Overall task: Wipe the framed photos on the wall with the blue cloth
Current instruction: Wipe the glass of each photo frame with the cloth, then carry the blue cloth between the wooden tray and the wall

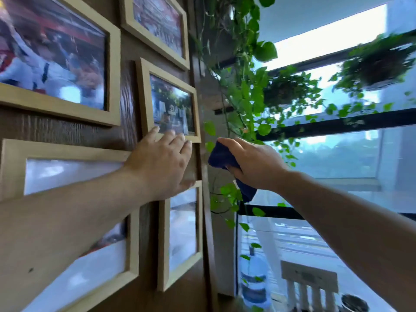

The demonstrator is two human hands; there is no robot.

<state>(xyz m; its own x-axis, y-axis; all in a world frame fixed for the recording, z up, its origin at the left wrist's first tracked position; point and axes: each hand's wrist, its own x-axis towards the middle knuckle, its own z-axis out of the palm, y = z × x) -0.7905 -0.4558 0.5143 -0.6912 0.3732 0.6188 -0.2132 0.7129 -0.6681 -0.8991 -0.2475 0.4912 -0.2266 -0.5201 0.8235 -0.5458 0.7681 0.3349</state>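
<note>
Brown wood wall (130, 136) holds many frames. Left hand (161, 163) lies flat, fingers (177, 140) spread on the small frame (171, 102) above them, likely to steady it. Right hand (249, 164) squeezes the cloth (221, 157) just beside that frame, ready to wipe.

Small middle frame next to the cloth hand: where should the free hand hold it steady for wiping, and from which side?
Hold the small frame by its bottom wooden rail, coming from below-left as the left hand does now, fingertips on the wood rather than the glass. The frame hangs flat on the wall, so only its border offers purchase. That leaves the glass free for the blue cloth in the right hand.
</note>
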